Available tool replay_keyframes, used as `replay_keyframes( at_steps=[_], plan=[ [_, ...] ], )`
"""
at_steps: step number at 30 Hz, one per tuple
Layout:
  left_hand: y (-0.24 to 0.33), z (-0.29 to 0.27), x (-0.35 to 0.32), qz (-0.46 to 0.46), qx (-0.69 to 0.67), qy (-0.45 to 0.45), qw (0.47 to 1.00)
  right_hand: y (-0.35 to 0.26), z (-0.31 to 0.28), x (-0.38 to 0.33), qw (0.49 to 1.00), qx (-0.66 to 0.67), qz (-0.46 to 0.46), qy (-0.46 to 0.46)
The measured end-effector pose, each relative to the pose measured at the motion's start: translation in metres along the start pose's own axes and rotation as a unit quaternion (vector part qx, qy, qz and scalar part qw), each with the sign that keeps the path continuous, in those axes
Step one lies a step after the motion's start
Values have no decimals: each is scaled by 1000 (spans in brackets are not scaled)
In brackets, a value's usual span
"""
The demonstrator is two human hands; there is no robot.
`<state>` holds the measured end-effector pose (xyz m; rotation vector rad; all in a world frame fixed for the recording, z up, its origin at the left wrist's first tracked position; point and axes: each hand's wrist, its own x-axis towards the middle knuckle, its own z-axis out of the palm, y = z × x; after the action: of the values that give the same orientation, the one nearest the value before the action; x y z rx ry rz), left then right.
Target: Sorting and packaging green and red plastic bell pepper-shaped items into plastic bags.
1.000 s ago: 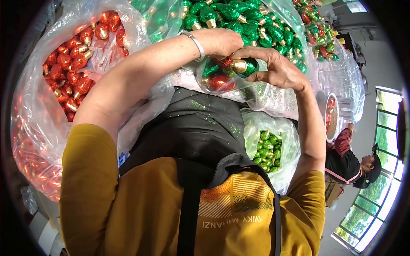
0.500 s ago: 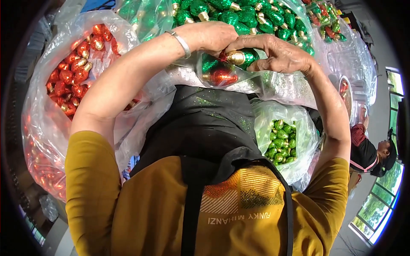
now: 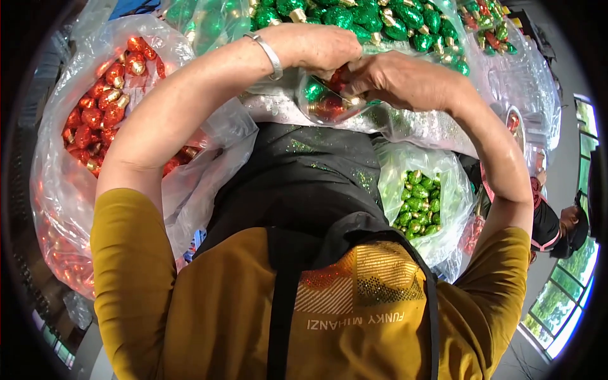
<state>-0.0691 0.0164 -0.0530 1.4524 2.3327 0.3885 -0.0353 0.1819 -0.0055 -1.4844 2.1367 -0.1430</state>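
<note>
My left hand (image 3: 332, 47), with a silvery bangle on its wrist, is closed at the upper rim of a clear plastic pack (image 3: 305, 114). Inside the pack show a green glitter bulb ornament (image 3: 313, 90) and a red one (image 3: 330, 106). Another bit of red ornament (image 3: 340, 76) peeks out between my two hands. My right hand (image 3: 399, 79) bends over the pack's opening, fingertips closed around a bulb ornament whose gold cap (image 3: 354, 100) shows beneath them. The rest of that ornament is hidden by my fingers.
Beyond my hands lies a heap of green glitter bulbs (image 3: 367, 22). A bag of red bulbs (image 3: 54, 209) stands at left, a bag of small green ones (image 3: 453, 183) right of my lap. Mixed ornaments (image 3: 487, 31) lie far right. A co-worker (image 3: 551, 221) is at the right.
My right hand has turned and moved down-left over the pack, carrying the green bulb ornament that was plainly visible in its fingers. My left hand has shifted slightly right.
</note>
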Motion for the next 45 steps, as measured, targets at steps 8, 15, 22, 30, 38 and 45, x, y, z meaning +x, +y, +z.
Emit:
replay_keyframes(
  at_steps=[8, 15, 22, 30, 38, 45],
  plan=[
    [-6, 10, 1, 67, 21, 69, 995, -12, -1, 11, 994, 66, 79, -44],
    [-27, 26, 1, -33, 139, 87, 986, 4, 21, 1, 984, -31, -76, 160],
    [-31, 30, 8, 17, 66, 148, 987, -7, 16, -9, 962, 215, 146, 80],
    [10, -1, 25, -138, -14, -61, 989, 4, 37, 9, 890, 294, 244, 248],
    [11, 10, -3, -112, 72, 97, 986, -7, 144, -167, 602, 197, 405, 659],
    [25, 8, 7, -51, 50, 135, 988, 17, 611, -201, 706, 207, 533, 418]
  ],
)
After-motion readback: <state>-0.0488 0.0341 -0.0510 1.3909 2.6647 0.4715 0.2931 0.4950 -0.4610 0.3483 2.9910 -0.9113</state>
